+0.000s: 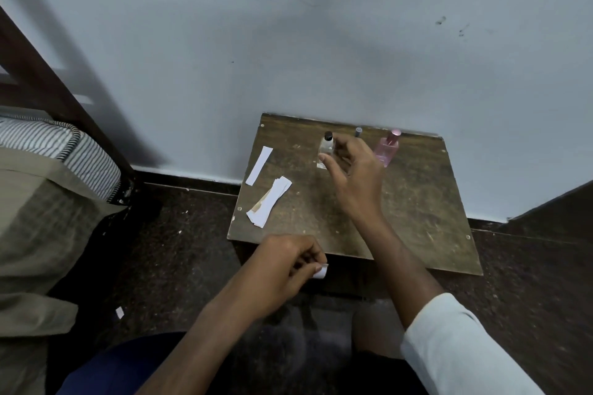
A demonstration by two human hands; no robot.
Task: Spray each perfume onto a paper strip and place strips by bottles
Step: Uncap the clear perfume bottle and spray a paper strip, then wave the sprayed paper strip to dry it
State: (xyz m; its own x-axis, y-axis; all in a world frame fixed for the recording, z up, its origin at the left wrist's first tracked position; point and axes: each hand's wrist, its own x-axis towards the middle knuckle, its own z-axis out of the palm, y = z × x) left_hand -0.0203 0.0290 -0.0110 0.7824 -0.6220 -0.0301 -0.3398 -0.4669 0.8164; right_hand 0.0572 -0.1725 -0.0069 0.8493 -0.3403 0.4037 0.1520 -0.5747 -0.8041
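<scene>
Clear bottle (326, 148): upright on bench (417, 202), just left of right hand (351, 170), fingers (324, 159) spread, thumb touching it; left hand (288, 261) farther, pinching paper strip (321, 272)

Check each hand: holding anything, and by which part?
Left hand pinches a white paper strip near one end. Right hand holds nothing, fingers spread beside the clear glass bottle.
</scene>
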